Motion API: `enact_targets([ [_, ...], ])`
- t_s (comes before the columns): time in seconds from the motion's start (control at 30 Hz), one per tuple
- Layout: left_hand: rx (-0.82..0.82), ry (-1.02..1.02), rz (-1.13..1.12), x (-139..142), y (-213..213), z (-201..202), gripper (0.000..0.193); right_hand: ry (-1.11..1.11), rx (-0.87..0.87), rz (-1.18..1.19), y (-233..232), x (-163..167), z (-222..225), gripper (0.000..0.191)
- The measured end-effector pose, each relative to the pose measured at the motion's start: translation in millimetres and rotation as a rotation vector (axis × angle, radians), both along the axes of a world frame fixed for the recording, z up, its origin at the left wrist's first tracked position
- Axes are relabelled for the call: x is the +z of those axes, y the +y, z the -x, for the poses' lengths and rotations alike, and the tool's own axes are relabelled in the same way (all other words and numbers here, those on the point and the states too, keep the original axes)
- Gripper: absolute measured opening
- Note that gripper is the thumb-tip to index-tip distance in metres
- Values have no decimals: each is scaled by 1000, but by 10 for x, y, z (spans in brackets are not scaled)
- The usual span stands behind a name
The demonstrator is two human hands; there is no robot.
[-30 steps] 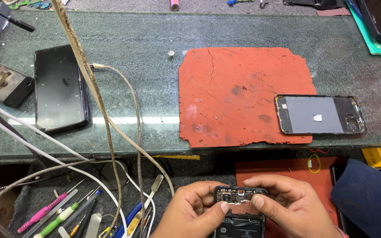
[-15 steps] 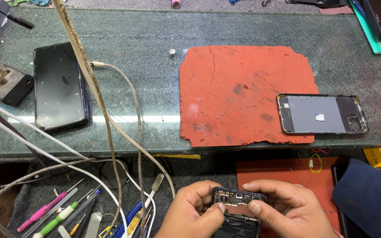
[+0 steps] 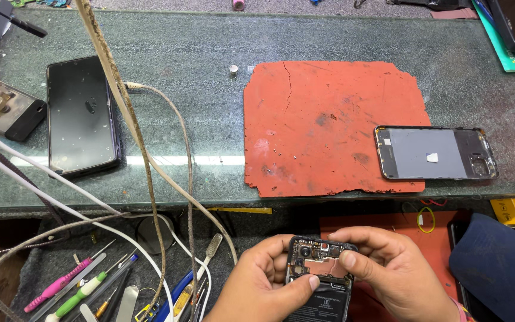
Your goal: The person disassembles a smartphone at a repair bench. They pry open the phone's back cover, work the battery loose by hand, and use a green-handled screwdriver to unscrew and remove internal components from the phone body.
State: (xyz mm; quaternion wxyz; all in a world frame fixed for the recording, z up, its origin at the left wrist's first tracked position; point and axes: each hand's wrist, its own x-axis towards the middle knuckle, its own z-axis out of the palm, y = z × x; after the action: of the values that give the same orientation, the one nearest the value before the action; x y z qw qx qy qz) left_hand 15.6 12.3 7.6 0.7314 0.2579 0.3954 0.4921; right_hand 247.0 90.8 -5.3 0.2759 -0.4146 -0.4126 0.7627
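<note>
An opened phone (image 3: 320, 279) with its back off, showing circuit board and black battery, sits low in the view between both hands. My left hand (image 3: 257, 286) grips its left edge with the thumb pressed on the board's lower part. My right hand (image 3: 391, 274) holds the right edge, thumb on the upper right corner of the board. On the glass bench above lies a torn red mat (image 3: 329, 125) with tiny screws on it. A phone back frame (image 3: 436, 152) rests across the mat's right edge.
A black phone (image 3: 81, 116) lies at the bench's left, plugged into a pale cable (image 3: 180, 149). A frayed cord (image 3: 120, 101) and white wires hang across the left side. Screwdrivers and tweezers (image 3: 84, 286) fill the lower left tray. A small metal cylinder (image 3: 233, 70) stands near the mat.
The view has shifted slightly. My hands have kept hold of the opened phone, with the thumbs shifting a little on the board.
</note>
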Motion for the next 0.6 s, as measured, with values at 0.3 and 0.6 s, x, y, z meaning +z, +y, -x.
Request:
enact_targets([
  [0.3, 17, -88, 68, 44, 19, 30, 43, 27, -20, 63, 31, 1, -29, 38],
  [0.6, 109, -133, -25, 14, 29, 35, 44, -100, 270, -31, 53, 124, 29, 42],
])
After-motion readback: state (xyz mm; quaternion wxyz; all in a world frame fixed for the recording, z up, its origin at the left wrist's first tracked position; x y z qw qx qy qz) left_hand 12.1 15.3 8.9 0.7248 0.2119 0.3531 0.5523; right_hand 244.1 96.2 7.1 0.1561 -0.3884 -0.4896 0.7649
